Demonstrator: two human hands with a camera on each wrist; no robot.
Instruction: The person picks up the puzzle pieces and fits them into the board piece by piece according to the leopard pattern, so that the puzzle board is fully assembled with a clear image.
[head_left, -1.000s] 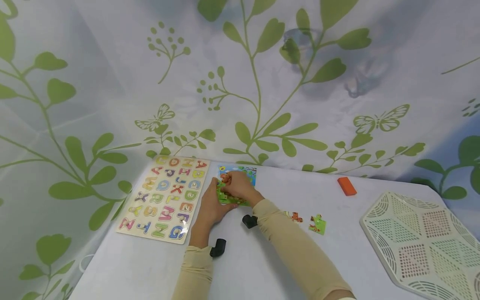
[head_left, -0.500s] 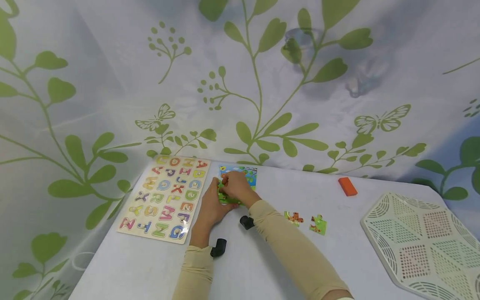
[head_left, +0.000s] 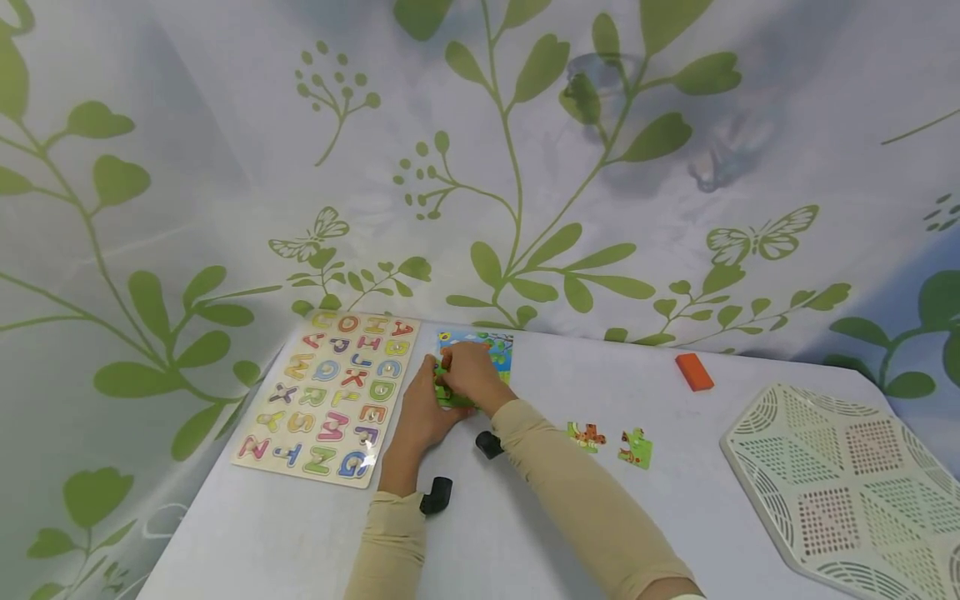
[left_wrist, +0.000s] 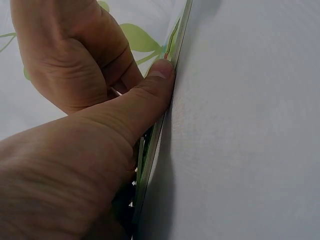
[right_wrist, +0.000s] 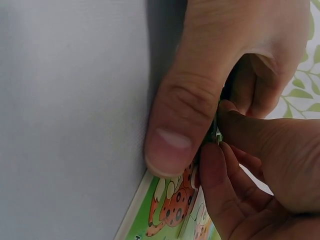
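A small jigsaw puzzle board (head_left: 501,350) with blue sky and green grass lies at the back of the white table. My left hand (head_left: 423,412) holds it at the lower left corner, thumb along the front edge, fingers by the left side. Over its middle, my right hand (head_left: 476,375) pinches a puzzle piece (right_wrist: 219,137), which the fingers mostly hide. In the right wrist view, a spotted orange animal (right_wrist: 175,207) shows on the board below the left thumb (right_wrist: 172,145). Two loose puzzle pieces, one orange and green (head_left: 587,436) and one green (head_left: 636,448), lie to the right.
A wooden alphabet board (head_left: 330,400) lies left of the left hand. Further right are an orange block (head_left: 694,372) and a white patterned plastic rack (head_left: 847,483). A leaf-printed curtain (head_left: 480,167) rises behind the table.
My right hand has shifted slightly to the left over the puzzle, and its forearm has uncovered more of the orange and green loose piece. The left hand stays in place.
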